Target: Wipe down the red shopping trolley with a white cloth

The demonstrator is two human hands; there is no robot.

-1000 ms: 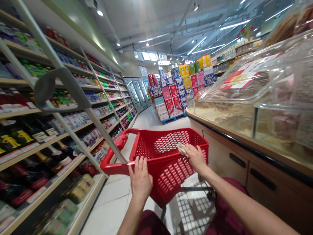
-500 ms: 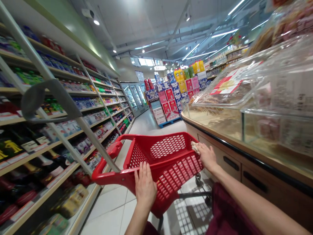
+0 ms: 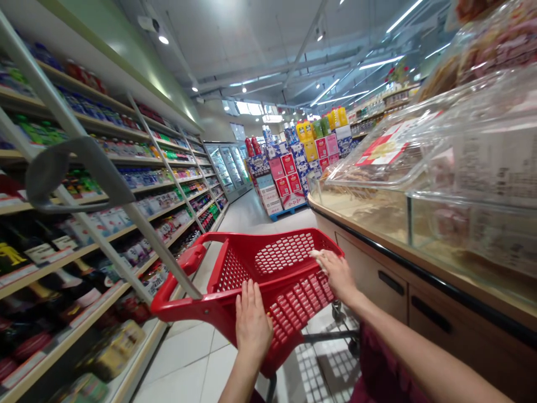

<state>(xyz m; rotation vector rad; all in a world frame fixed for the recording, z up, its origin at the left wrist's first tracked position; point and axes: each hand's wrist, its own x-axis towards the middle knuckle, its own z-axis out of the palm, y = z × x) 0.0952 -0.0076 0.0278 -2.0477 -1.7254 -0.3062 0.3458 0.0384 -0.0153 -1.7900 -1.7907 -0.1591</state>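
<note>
A red plastic shopping cart basket (image 3: 289, 263) stands in the aisle in front of me, tilted toward the left. My left hand (image 3: 251, 322) lies flat on its near rim with fingers together. My right hand (image 3: 338, 274) rests on the right rim and presses a small pale cloth (image 3: 316, 256) against it. The red handle (image 3: 180, 274) of the basket sticks out at the left. A grey metal pole with a grey grip (image 3: 75, 173) slants across the left side and ends near the handle.
Shelves (image 3: 84, 224) packed with bottles and packets line the left. A wooden counter with clear display covers (image 3: 419, 168) runs along the right. Stacked boxes on a blue pallet (image 3: 289, 173) and fridges (image 3: 229, 168) stand at the aisle's far end. The floor is white tile.
My view and the cart have shifted left along the aisle. The right hand with the cloth has slid along the right rim, out and slightly back. The left hand stays on the near rim.
</note>
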